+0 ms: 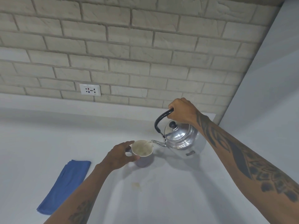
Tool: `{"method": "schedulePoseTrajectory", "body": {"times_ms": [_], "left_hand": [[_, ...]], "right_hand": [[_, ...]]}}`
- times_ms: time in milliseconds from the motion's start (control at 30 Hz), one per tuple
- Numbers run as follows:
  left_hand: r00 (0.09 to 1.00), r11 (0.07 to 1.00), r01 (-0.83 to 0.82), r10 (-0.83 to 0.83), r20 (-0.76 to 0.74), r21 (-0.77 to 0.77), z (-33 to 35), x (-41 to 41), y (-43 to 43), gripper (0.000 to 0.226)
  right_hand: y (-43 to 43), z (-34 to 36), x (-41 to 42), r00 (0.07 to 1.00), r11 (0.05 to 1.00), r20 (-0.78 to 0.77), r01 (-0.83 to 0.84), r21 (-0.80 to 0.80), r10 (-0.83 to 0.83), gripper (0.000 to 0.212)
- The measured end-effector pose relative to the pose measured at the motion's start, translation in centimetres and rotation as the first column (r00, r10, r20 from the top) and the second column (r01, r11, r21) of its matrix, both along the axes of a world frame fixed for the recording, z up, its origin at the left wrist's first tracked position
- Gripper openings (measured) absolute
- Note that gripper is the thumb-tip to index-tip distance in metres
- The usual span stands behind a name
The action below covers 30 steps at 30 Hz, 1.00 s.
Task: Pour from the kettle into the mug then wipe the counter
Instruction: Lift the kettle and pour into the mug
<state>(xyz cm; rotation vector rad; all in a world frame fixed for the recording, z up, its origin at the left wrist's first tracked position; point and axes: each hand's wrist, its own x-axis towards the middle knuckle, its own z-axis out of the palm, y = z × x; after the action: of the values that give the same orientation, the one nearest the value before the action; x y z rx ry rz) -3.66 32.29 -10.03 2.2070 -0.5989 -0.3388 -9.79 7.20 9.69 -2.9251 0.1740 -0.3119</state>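
Note:
A shiny metal kettle (181, 139) with a black lid knob is tilted to the left, its spout over the rim of a pale mug (142, 148) on the white counter (161, 199). A thin stream of water runs from the spout into the mug. My right hand (181, 112) is shut on the kettle's black handle above it. My left hand (120, 155) is wrapped around the mug's left side, hiding its handle. A folded blue cloth (64, 180) lies flat on the counter to the left of my left forearm.
A faint yellowish stain (135, 185) marks the counter in front of the mug. A brick wall with a white power socket (90, 90) runs along the back. A plain white wall (267, 94) closes off the right side.

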Motion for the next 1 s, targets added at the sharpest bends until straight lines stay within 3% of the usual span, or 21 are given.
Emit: {"method": "schedulePoseTrajectory", "body": {"times_ms": [233, 833, 1000], "left_hand": [[1.0, 1.0, 0.006, -0.007, -0.01, -0.007, -0.2, 0.2, 0.1, 0.078], [1.0, 1.0, 0.011, -0.011, -0.002, -0.015, -0.2, 0.4, 0.2, 0.081], [1.0, 1.0, 0.02, -0.02, 0.001, -0.021, 0.0, 0.2, 0.2, 0.076]], "right_hand": [[0.4, 0.5, 0.4, 1.0, 0.998, -0.017, -0.024, -0.063, 0.022, 0.028], [0.7, 1.3, 0.3, 0.999, 0.987, -0.027, -0.049, -0.153, 0.046, 0.011], [0.9, 1.6, 0.4, 0.998, 0.983, -0.03, -0.053, -0.178, 0.048, 0.026]]}}
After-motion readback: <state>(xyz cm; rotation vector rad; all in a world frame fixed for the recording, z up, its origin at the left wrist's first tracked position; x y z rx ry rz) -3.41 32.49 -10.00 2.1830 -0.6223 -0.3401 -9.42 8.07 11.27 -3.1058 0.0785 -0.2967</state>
